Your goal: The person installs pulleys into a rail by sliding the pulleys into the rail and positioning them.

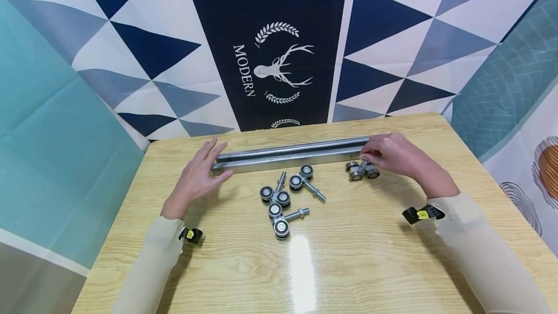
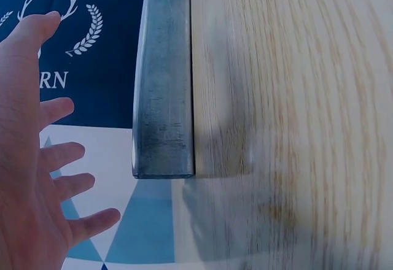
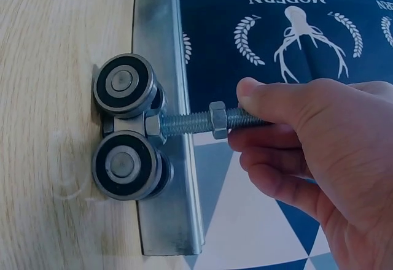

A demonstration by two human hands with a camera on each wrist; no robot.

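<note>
A metal rail (image 1: 283, 163) with a long slot lies across the back of the wooden table. My right hand (image 1: 398, 156) pinches the threaded bolt of a roller trolley (image 3: 126, 159) between thumb and fingers, close to the rail's right end. In the right wrist view the bolt carries a hex nut (image 3: 218, 120), and the wheels overlap the rail's side. At the rail's left end my left hand (image 1: 196, 178) is spread, fingers straight and thumb apart, holding nothing. The left wrist view shows that squared rail end beside the fingers.
Three more roller trolleys lie grouped in front of the rail: one trolley nearest me (image 1: 281, 228), one behind it (image 1: 283, 198) and one to the right (image 1: 295, 182). A patterned cloth (image 1: 152, 52) hangs behind the table (image 1: 235, 265).
</note>
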